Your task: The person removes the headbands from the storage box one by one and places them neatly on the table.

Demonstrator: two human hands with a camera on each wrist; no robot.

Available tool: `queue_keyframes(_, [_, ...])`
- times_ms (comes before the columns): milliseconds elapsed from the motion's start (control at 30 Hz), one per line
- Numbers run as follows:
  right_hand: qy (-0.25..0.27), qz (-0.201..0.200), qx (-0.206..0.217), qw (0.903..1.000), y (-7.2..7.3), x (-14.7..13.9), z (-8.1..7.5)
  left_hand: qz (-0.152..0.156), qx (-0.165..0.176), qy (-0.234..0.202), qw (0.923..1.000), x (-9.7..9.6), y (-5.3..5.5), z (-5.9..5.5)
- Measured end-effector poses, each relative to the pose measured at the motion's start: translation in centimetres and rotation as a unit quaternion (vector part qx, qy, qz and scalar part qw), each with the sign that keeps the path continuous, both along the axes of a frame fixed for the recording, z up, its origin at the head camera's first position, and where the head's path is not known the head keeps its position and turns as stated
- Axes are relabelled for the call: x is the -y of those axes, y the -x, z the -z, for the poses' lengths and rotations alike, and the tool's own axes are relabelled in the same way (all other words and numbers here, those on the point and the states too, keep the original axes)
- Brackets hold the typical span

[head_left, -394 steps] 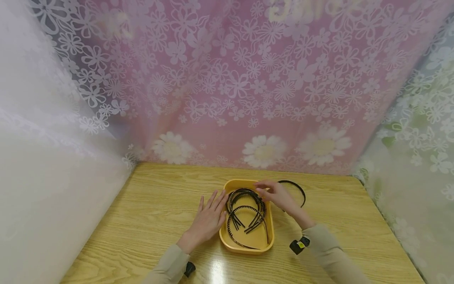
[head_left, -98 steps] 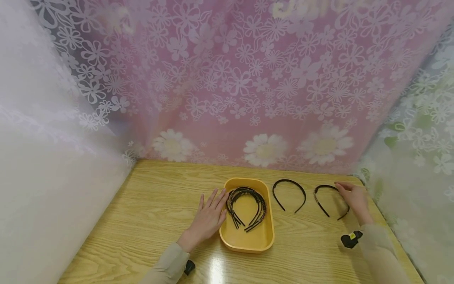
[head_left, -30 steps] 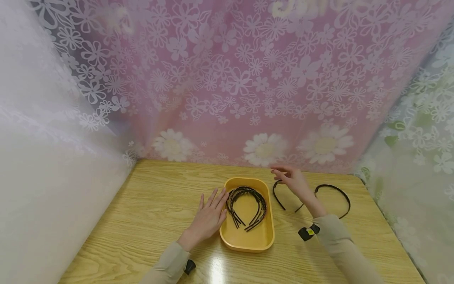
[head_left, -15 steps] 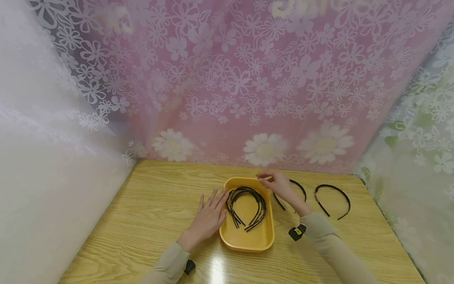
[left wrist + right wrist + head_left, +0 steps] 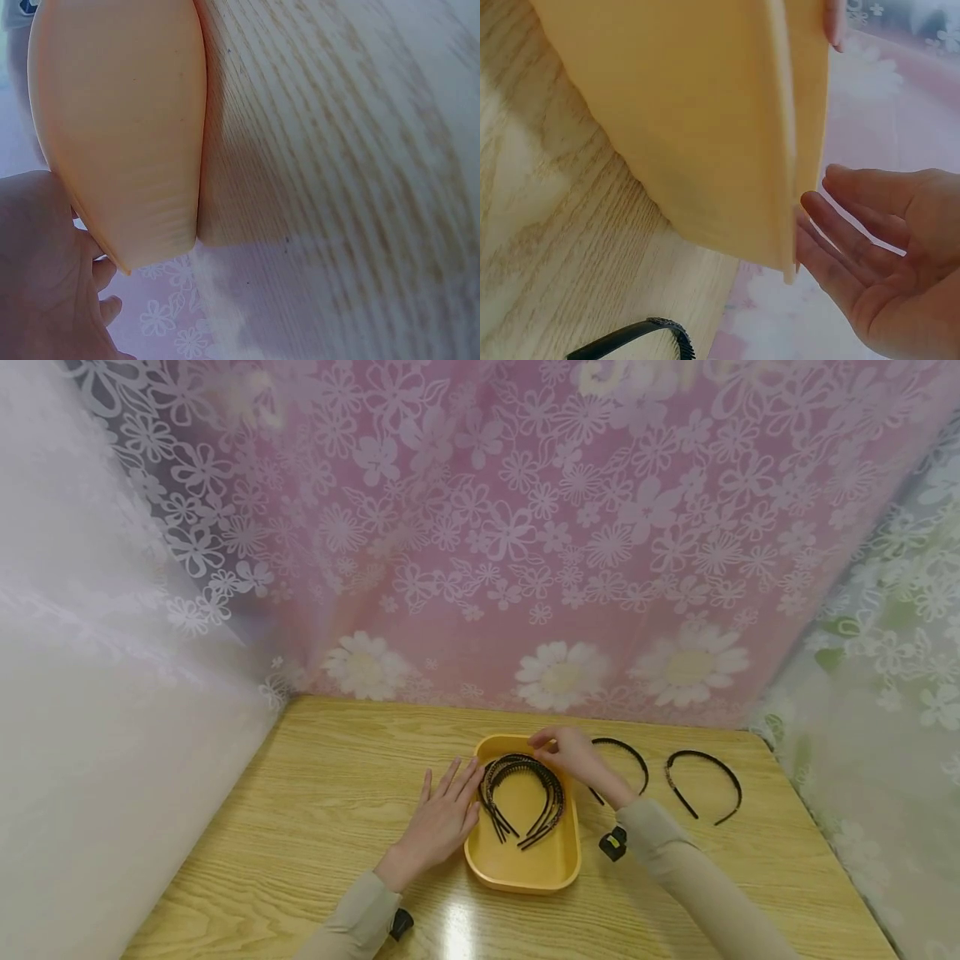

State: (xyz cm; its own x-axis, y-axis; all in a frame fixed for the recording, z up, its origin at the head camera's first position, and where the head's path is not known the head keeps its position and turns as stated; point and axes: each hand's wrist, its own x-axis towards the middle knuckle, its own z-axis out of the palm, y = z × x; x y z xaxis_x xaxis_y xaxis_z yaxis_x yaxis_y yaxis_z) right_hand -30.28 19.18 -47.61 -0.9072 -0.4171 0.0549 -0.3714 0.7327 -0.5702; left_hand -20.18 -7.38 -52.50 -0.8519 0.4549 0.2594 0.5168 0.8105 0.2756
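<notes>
A yellow plastic tray [image 5: 522, 878] stands on the wooden table with several dark headbands [image 5: 557, 802] lying nested in it, some with a patterned band. My left hand [image 5: 438, 822] rests with spread, straight fingers on the tray's left rim. Over the tray's far right corner is my right hand [image 5: 573, 756], its fingers bent loosely and pointing inward; in the right wrist view thumb and fingers stand apart at the rim with nothing between them. One black headband [image 5: 637, 756] lies on the table just right of the tray, partly hidden by my right hand and wrist.
Another headband [image 5: 705, 756], with a patterned side, lies farther right on the table [image 5: 337, 777]. A pink flowered curtain [image 5: 480, 610] hangs along the table's back edge, with pale sheets at the left and right sides.
Two headbands have gone from the tray to the table; the patterned one was set down at right about three seconds ago. My right hand has since moved left to the tray. My left hand stayed put.
</notes>
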Motion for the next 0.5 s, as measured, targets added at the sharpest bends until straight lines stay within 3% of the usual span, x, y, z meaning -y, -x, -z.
queue_keyframes(500, [-0.102, -0.028, 0.005, 0.9944, 0.1, 1.1, 0.4, -0.001, 0.012, 0.011, 0.9999, 0.0, 0.1, -0.1])
